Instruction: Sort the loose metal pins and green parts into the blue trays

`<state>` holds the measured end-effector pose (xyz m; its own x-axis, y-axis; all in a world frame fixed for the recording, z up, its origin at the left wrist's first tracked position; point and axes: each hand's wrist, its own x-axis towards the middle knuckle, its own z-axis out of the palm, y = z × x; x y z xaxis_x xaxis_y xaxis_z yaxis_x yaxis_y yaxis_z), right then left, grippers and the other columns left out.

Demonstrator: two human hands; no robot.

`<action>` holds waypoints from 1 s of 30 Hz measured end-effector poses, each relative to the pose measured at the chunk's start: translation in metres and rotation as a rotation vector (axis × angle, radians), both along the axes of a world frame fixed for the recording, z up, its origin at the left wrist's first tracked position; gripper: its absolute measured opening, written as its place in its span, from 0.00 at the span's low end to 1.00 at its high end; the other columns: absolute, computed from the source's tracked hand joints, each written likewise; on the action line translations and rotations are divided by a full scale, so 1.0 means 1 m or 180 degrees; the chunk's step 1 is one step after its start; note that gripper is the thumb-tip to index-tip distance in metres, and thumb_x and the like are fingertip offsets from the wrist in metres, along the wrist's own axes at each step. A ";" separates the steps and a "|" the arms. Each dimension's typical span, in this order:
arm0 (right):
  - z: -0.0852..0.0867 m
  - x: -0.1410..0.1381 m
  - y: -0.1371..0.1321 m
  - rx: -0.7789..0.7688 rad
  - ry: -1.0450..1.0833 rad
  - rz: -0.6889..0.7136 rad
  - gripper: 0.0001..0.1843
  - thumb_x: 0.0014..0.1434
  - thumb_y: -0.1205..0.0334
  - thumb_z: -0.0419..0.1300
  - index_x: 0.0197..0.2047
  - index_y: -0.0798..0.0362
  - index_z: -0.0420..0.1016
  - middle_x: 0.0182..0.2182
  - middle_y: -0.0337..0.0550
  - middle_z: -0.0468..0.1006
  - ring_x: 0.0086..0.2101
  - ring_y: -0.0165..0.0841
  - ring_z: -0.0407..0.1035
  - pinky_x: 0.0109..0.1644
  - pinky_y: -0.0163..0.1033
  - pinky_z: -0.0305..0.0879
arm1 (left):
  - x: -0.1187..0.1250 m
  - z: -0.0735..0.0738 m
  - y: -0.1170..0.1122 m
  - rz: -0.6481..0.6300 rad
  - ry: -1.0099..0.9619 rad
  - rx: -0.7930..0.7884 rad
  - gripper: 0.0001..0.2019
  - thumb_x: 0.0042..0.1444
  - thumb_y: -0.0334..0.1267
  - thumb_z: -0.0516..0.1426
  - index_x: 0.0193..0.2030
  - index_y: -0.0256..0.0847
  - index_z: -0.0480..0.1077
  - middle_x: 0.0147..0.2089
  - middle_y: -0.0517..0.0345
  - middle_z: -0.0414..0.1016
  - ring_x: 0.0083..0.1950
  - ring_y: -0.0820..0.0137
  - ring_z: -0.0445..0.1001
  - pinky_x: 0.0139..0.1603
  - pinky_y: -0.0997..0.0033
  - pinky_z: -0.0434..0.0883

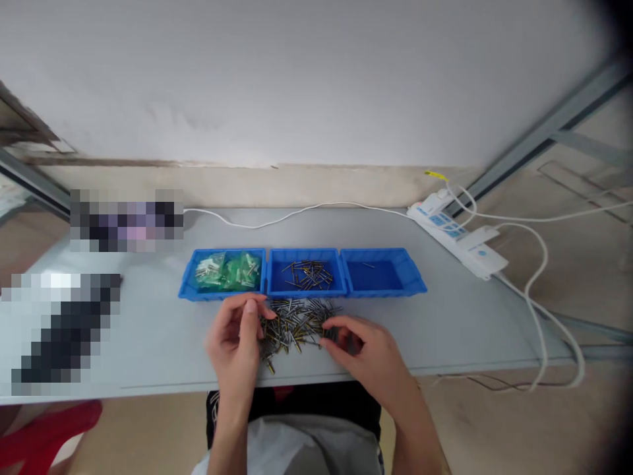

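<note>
A loose pile of thin metal pins (294, 323), several with brass-coloured ends, lies on the table in front of three blue bins. At its left side is my left hand (240, 340), thumb and fingers closed together; anything between them is too small to make out. My right hand (368, 349) reaches the pile's right edge, with thumb and index fingertips apart around some pins. Just behind, the middle blue bin (275, 285) holds more brass-and-silver pins. In the left blue bin (186, 287) are green and clear small bags or pieces. The right blue bin (383, 276) contains one thin pin.
A white power strip (465, 244) with plugs and cables sits at the table's right. One white cable (297, 212) runs along the back near the wall. Blurred-out objects occupy the left side. Below the left edge is something red (49, 432). Metal frame posts stand at both sides.
</note>
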<state>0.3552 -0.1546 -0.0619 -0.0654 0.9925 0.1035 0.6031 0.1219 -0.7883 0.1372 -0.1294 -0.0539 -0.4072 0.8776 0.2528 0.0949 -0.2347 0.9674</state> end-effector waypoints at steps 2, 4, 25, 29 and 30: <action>0.001 -0.007 0.001 -0.0129 -0.0045 0.0194 0.03 0.63 0.61 0.70 0.40 0.45 0.88 0.24 0.33 0.79 0.24 0.32 0.71 0.30 0.35 0.66 | 0.000 0.002 -0.002 -0.0042 0.0070 0.0009 0.12 0.72 0.45 0.61 0.42 0.41 0.80 0.30 0.60 0.82 0.23 0.76 0.68 0.26 0.77 0.68; 0.001 -0.014 0.002 -0.0177 -0.0117 0.0354 0.05 0.62 0.64 0.69 0.39 0.44 0.88 0.23 0.32 0.78 0.24 0.31 0.71 0.29 0.35 0.65 | -0.001 0.005 -0.003 -0.0060 0.0122 -0.0031 0.11 0.73 0.45 0.61 0.42 0.42 0.80 0.30 0.60 0.82 0.24 0.75 0.68 0.27 0.76 0.69; 0.002 -0.052 0.011 0.0479 0.1450 -0.0059 0.06 0.75 0.57 0.61 0.44 0.46 0.76 0.35 0.37 0.78 0.34 0.31 0.74 0.39 0.33 0.73 | 0.003 0.013 -0.010 -0.1310 0.0665 -0.0093 0.06 0.70 0.38 0.63 0.47 0.43 0.83 0.35 0.57 0.84 0.27 0.72 0.74 0.30 0.74 0.70; -0.004 -0.059 0.013 0.0471 0.1534 0.0041 0.06 0.76 0.59 0.61 0.44 0.46 0.76 0.37 0.37 0.78 0.36 0.31 0.74 0.40 0.33 0.72 | 0.005 0.010 -0.010 -0.1296 0.0521 -0.0196 0.06 0.71 0.38 0.63 0.48 0.43 0.83 0.35 0.57 0.83 0.27 0.73 0.73 0.30 0.75 0.70; -0.004 -0.059 0.013 0.0443 0.1502 0.0076 0.06 0.76 0.59 0.61 0.43 0.46 0.76 0.37 0.37 0.78 0.36 0.31 0.74 0.40 0.33 0.72 | 0.004 0.009 -0.010 -0.1247 0.0529 -0.0156 0.06 0.71 0.38 0.63 0.47 0.43 0.84 0.35 0.57 0.82 0.28 0.73 0.73 0.31 0.75 0.70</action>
